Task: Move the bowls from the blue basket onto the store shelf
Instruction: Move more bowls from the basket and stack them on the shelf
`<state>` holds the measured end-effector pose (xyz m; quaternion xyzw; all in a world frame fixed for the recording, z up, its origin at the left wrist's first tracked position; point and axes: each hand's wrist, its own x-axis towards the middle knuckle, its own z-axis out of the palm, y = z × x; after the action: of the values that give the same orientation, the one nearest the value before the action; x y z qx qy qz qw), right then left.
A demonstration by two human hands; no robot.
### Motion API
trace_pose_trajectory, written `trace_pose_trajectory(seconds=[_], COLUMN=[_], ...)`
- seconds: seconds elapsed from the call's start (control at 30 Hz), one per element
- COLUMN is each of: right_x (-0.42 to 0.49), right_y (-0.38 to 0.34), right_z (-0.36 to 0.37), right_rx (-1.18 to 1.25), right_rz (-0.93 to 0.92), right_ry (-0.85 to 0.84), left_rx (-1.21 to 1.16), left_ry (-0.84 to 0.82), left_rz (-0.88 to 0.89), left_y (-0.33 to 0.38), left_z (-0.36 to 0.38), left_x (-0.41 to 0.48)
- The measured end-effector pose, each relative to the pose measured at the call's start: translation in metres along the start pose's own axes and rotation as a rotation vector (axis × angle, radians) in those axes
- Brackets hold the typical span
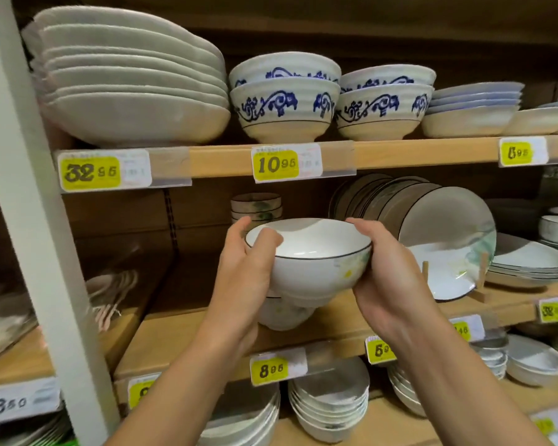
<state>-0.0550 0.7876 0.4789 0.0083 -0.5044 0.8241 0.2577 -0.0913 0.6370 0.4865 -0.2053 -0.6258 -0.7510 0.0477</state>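
The left hand (245,268) and right hand (390,278) each curl a grip round opposite sides of the nested white bowls (310,262), probably to steady the stack at the store shelf's (181,329) front edge, before the leaning plates (445,233).

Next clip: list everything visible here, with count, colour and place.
held bowls: nested stack, count unclear, white with dark rims, above middle shelf
blue-patterned bowls: four, white and blue, two stacks on top shelf
large dishes: about seven, white, top shelf left
upright plates: several, white with dark rims, middle shelf right
price tags: several, yellow, shelf edges
lower bowls: stacks, white, below middle shelf
left hand: grips held bowls' left side
right hand: grips their right side
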Motion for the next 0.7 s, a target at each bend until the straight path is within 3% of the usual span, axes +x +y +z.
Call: trace_pose_trajectory(seconds=[0.27,0.37,0.5,0.63,0.7], right_x=[0.027,0.038,0.049,0.061,0.068], right_y=[-0.009,-0.012,0.0,0.011,0.015], right_z=[-0.001,0.0,0.005,0.018,0.022], right_rx=[-0.11,-0.068,-0.031,0.004,-0.025], right_rz=[0.088,0.18,0.228,0.234,0.248], right_ry=[-0.183,-0.215,-0.115,0.097,0.124], left_rx=[-0.129,-0.125,-0.11,-0.188,-0.162], left_ry=[0.09,0.103,0.076,0.095,0.086], left_rz=[-0.023,-0.141,-0.25,-0.219,-0.138], left_y=[-0.002,0.001,0.0,-0.006,-0.017], left_z=[-0.001,-0.009,-0.008,-0.001,-0.004], left_x=[0.032,0.052,0.07,0.086,0.087])
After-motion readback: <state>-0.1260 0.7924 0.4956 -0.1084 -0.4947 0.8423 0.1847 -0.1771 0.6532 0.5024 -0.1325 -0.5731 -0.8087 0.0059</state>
